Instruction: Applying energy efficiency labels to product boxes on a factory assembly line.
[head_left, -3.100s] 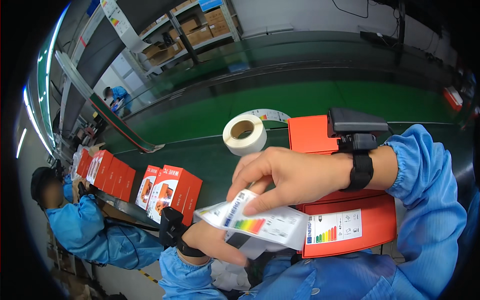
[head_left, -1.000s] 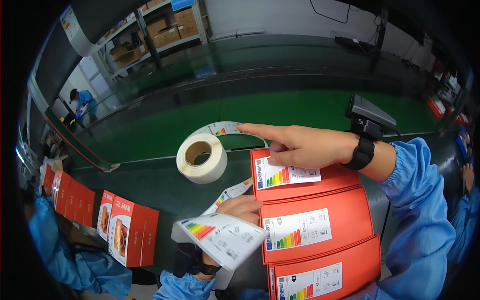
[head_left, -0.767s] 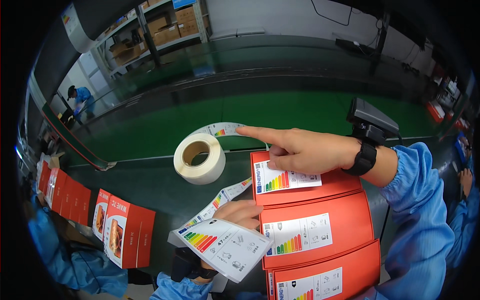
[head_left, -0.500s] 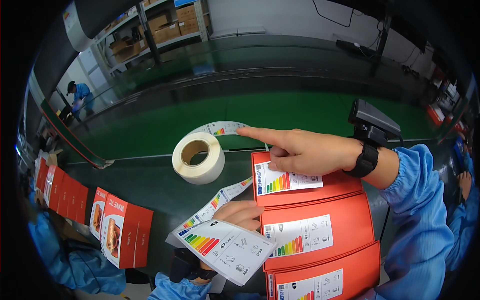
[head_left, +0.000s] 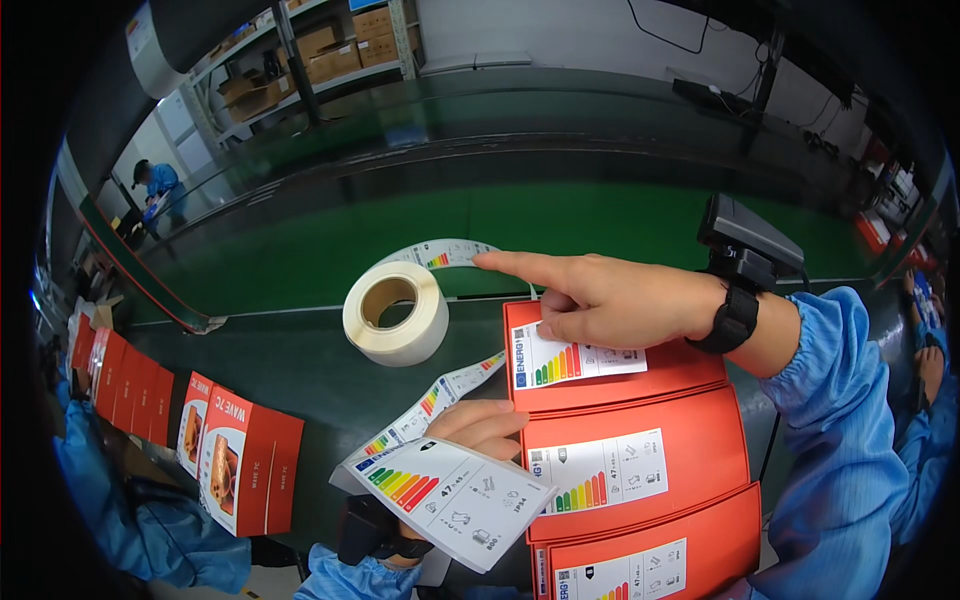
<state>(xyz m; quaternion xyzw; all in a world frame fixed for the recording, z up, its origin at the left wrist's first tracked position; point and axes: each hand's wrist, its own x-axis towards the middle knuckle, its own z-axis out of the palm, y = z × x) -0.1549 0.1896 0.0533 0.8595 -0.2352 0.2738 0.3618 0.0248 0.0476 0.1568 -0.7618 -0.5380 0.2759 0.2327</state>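
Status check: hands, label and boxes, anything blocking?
Left hand holds a peeled label. Right hand rests on the top red box, index finger out toward the label roll. Nothing blocking the boxes.

right hand forefinger outstretched, left hand curled, low

even, bright overhead light fills the sharp centre, with soft sheen on the green conveyor belt and only faint shadows, while strong fisheye bending curves straight edges toward a black, vignetted rim where detail smears.
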